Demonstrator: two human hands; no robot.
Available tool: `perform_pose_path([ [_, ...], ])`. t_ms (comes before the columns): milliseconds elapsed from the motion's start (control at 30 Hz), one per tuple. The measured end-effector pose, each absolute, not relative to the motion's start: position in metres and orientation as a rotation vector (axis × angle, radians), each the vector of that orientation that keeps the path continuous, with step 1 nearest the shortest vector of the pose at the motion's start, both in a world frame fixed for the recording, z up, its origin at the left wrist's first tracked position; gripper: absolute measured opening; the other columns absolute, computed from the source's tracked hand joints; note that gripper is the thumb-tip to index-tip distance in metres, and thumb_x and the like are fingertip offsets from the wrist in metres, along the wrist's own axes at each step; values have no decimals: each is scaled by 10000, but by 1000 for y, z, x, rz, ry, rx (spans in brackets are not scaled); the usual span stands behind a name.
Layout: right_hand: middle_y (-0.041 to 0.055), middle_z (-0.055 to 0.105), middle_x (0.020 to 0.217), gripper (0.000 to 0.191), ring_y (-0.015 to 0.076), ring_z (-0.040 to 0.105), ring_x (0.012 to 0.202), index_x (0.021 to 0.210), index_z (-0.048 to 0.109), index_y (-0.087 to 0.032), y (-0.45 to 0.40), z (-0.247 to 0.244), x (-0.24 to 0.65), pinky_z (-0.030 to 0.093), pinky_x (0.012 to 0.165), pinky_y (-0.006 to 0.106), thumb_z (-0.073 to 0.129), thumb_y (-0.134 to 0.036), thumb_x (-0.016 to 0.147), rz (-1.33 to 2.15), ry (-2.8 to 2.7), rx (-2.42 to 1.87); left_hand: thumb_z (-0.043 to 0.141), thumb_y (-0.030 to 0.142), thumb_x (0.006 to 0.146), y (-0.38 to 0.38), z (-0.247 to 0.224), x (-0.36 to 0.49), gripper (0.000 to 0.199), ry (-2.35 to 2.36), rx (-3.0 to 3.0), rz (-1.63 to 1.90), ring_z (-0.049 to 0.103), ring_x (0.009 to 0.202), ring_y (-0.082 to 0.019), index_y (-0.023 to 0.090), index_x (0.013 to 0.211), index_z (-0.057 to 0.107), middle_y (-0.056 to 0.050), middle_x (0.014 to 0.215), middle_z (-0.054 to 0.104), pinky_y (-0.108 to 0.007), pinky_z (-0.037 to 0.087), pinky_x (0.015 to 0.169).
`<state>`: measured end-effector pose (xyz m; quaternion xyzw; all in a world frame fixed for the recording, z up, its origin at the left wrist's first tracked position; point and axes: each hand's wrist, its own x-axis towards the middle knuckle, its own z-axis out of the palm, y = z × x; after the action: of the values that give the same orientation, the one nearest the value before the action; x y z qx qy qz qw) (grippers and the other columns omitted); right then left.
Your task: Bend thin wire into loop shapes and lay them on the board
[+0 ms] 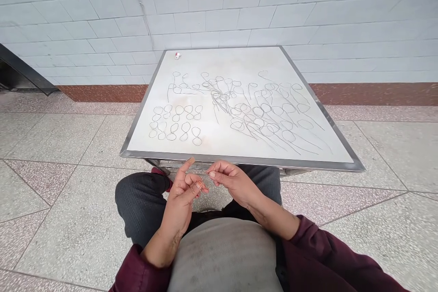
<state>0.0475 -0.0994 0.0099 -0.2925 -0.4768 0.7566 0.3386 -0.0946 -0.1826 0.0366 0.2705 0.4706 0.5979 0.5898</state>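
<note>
My left hand is raised just in front of the table's near edge, thumb pressed to a fingertip and the index finger sticking up. Close beside it, my right hand pinches with thumb and index finger. Whatever lies in the two pinches is too thin to make out. Beyond them on the white tabletop lie several thin dark wires bent into figure-eight shapes, set out in rows at left. A tangled pile of wires with single loops and long tails spreads over the middle and right.
A small red and white object sits at the table's far left corner. Grey metal edging frames the tabletop. Behind stands a white tiled wall. My knees are under and beside the near edge, above a speckled stone floor.
</note>
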Motion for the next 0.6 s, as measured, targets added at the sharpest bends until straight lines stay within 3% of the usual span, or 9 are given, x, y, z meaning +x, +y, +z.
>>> perform_pose_path([
  [433,-6,613,810,196,80,452,599,746,644,-181,-98,7,47,394,624,245,734,-355,756,2032,-1224,-774,624,216,853,-181,31,-94,527,1122,596,1386,531,705,-100,254,1347,443,27,772,561,-219,349,619],
  [600,-16,585,751,184,88,456,609,781,655,-181,-97,6,48,385,619,243,715,-355,776,2017,-1267,-786,636,216,847,-178,31,-93,512,1140,601,1374,544,702,-96,245,1328,464,25,761,576,-210,357,610],
])
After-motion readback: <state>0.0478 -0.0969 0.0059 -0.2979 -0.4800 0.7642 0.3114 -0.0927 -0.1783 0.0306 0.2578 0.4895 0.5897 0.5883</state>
